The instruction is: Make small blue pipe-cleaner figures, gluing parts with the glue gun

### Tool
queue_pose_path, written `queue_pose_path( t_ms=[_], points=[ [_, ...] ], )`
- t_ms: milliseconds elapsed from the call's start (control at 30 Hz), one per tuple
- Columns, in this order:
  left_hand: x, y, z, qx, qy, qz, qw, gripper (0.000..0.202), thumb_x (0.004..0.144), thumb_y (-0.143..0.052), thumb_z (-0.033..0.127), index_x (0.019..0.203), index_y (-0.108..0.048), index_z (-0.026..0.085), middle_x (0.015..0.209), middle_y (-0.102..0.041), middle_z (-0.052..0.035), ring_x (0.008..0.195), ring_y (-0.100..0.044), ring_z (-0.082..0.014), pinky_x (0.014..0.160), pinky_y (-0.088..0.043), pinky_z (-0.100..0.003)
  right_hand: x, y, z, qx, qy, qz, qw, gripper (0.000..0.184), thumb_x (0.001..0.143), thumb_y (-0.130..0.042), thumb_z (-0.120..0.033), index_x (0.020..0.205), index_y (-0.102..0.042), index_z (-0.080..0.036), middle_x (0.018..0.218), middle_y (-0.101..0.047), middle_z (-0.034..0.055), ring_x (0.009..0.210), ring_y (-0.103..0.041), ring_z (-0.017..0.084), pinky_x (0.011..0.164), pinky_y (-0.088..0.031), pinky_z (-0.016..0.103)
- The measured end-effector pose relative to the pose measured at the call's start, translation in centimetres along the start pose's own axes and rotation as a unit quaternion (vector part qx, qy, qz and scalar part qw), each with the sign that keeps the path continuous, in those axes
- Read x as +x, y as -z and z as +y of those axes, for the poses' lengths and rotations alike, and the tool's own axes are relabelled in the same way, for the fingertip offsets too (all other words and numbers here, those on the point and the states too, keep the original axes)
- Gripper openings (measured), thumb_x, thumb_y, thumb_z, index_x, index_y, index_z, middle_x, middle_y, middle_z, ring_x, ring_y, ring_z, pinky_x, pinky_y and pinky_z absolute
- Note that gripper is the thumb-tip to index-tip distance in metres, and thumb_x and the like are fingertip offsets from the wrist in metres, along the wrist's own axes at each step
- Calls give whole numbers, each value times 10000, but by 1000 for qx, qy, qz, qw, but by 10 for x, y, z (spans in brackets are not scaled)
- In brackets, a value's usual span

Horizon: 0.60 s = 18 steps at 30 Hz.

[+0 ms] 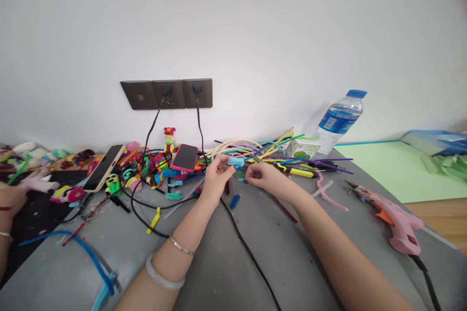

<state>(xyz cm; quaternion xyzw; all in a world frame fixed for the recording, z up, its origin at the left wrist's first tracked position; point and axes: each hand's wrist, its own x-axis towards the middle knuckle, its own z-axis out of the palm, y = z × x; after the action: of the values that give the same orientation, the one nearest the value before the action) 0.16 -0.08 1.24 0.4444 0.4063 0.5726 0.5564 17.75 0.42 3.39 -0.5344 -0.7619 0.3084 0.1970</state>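
My left hand (218, 173) pinches a light blue folded piece of pipe cleaner (236, 161) between thumb and fingertips. Close by on the right, my right hand (263, 176) has its fingers curled together near a small blue bit (242, 180). Whether those fingers grip that bit or something else is hidden. Below the two hands, a dark blue pipe cleaner piece (235, 201) lies on the grey table (248, 262). Behind them spreads a pile of long coloured pipe cleaners (251, 145).
A pink glue gun (396, 221) lies at right, near a tilted water bottle (337, 121). Black cables (248, 248) cross the table from wall sockets (168, 94). Two phones (185, 157) and small figures are at left, where another person's hand (12, 201) shows.
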Motion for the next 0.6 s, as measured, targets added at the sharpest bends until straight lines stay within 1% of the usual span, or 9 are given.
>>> queue_pose_path(
  t_ms=[67, 167, 267, 333, 433, 600],
  points=[
    [1, 0, -2, 1, -1, -9, 1000, 331, 624, -784, 272, 920, -668, 181, 880, -675, -24, 777, -614, -143, 697, -477, -257, 1, 6, 7, 80, -19, 20, 996, 109, 731, -586, -268, 721, -631, -169, 666, -640, 11, 590, -551, 140, 561, -411, 245],
    [3, 1, -5, -5, 1, -22, 1000, 332, 611, -803, 270, 905, -679, 176, 870, -692, -34, 809, -630, -163, 774, -498, -298, 1, 14, 14, 173, -65, 53, 981, 208, 705, -623, -372, 754, -619, -170, 601, -600, -3, 505, -502, 119, 475, -360, 230],
    [3, 1, -7, -10, 10, -27, 1000, 341, 608, -810, 262, 917, -695, 176, 869, -710, -41, 823, -642, -175, 793, -509, -313, -1, 19, 15, 205, -76, 116, 969, 293, 673, -662, -450, 755, -630, -171, 571, -560, -14, 493, -451, 112, 460, -313, 234],
    [3, 2, -7, -2, 10, -36, 999, 350, 623, -806, 260, 950, -713, 177, 881, -721, -49, 828, -648, -180, 788, -513, -313, -2, 20, 14, 232, -80, 142, 959, 329, 657, -683, -485, 750, -633, -174, 555, -521, -27, 485, -401, 104, 460, -285, 239],
    [1, 2, -5, 19, 4, -45, 999, 358, 653, -797, 270, 995, -736, 183, 907, -737, -62, 838, -657, -193, 775, -519, -313, -3, 17, 8, 292, -72, 143, 943, 354, 655, -711, -516, 735, -617, -184, 569, -495, -39, 484, -342, 90, 467, -250, 240],
    [1, 1, -2, 30, -2, -59, 998, 341, 692, -780, 285, 1020, -752, 195, 989, -758, -82, 959, -678, -240, 817, -532, -335, -2, 8, -7, 371, -33, 116, 921, 401, 640, -760, -531, 660, -564, -182, 623, -520, -31, 526, -364, 85, 502, -268, 236]
  ],
)
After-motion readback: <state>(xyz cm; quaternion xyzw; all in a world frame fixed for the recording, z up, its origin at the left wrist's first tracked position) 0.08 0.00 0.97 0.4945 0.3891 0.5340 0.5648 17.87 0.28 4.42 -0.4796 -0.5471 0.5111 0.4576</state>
